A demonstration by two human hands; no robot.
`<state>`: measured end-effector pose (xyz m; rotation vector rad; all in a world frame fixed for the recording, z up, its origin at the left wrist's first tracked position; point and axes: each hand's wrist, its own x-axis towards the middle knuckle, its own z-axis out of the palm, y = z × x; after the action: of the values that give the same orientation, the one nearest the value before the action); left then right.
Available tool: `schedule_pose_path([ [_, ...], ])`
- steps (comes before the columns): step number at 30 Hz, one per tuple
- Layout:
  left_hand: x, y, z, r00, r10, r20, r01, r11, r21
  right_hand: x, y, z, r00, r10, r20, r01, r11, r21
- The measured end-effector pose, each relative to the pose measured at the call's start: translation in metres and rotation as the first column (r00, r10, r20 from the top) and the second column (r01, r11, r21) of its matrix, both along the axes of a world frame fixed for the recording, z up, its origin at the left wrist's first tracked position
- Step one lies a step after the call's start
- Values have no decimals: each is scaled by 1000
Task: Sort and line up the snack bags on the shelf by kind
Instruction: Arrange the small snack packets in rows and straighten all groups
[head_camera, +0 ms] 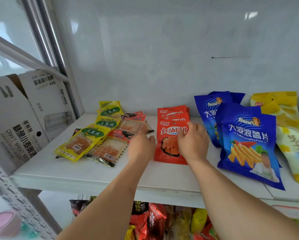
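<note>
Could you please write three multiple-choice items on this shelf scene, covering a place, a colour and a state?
1. Where do the orange-red bags lie?
A. right of the blue bags
B. between the clear packets and the blue bags
C. on the carton

2. What colour are the packets farthest left?
A. yellow with green labels
B. purple
C. black

3. What is the right hand doing?
A. hanging idle
B. resting on the orange-red stack
C. lifting a blue bag

Answers: 1 B, clear packets lie left, blue bags right; 2 A, wrappers show it; 3 B, its fingers lie on the top bag.
</note>
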<state>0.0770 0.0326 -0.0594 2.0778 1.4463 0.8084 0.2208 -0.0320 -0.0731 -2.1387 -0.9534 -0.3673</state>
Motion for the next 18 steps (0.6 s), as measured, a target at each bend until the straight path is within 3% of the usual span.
schedule_pose_path([
  [5,-35,16,1,970,38,-239,15,976,218,-27,22,13,983,121,138,-126,992,24],
  [9,-62,39,-5,896,101,-432,58,939,339,-51,48,18,959,209,190,-217,976,20],
  [13,-84,67,-12,843,57,-535,130,943,307,-78,80,18,950,270,158,-269,963,-28],
  [18,-108,102,-13,831,7,-556,187,939,290,-99,120,16,961,276,-21,-274,942,-195],
])
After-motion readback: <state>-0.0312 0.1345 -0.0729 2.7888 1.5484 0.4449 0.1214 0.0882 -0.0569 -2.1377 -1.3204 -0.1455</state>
